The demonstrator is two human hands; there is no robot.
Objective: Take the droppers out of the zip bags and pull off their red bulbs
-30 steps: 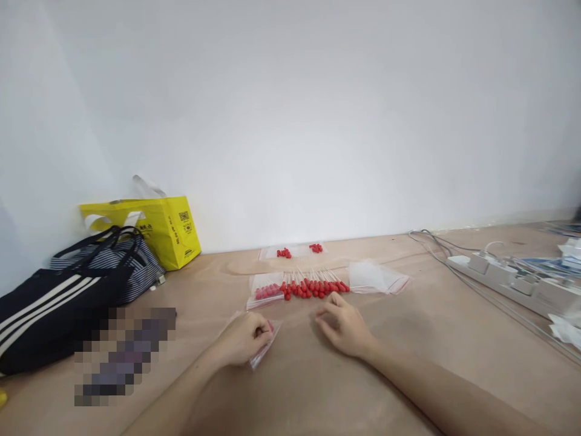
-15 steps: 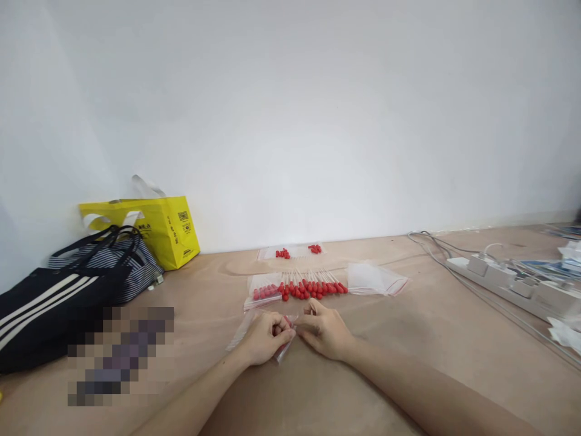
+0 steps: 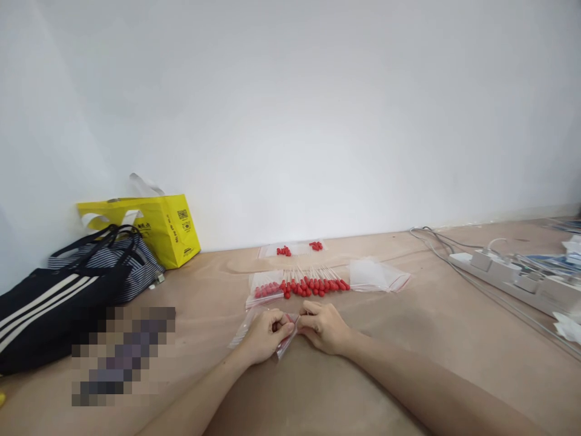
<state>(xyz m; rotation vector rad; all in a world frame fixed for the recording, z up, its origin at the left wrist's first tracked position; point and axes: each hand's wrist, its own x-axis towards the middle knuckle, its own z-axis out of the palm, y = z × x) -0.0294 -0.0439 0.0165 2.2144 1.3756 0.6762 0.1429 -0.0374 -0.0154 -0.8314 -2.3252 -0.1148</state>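
Observation:
Near the front middle of the table, my left hand (image 3: pixel 265 336) is closed on a small clear zip bag (image 3: pixel 281 350). Something red shows inside the bag, partly hidden by my fingers. My right hand (image 3: pixel 325 328) pinches the bag's right edge between thumb and fingers. Just beyond both hands lies a row of pale sticks with red tips (image 3: pixel 313 286). At the row's left end, another zip bag (image 3: pixel 267 290) covers or holds several red tips; I cannot tell which. To the row's right are flat clear zip bags (image 3: pixel 379 276).
By the wall, two small clusters of red tips (image 3: pixel 316 246) rest on clear plastic (image 3: pixel 297 249). A yellow shopping bag (image 3: pixel 177 233), a black bag with white stripes (image 3: pixel 59 303) and a blurred-out item (image 3: pixel 124 357) are on the left. A power strip (image 3: pixel 494 275) with cables lies right.
My right hand has closed in on the bag's edge, its fingers drawn tighter together. The left hand keeps its hold in nearly the same place. The view has shifted slightly.

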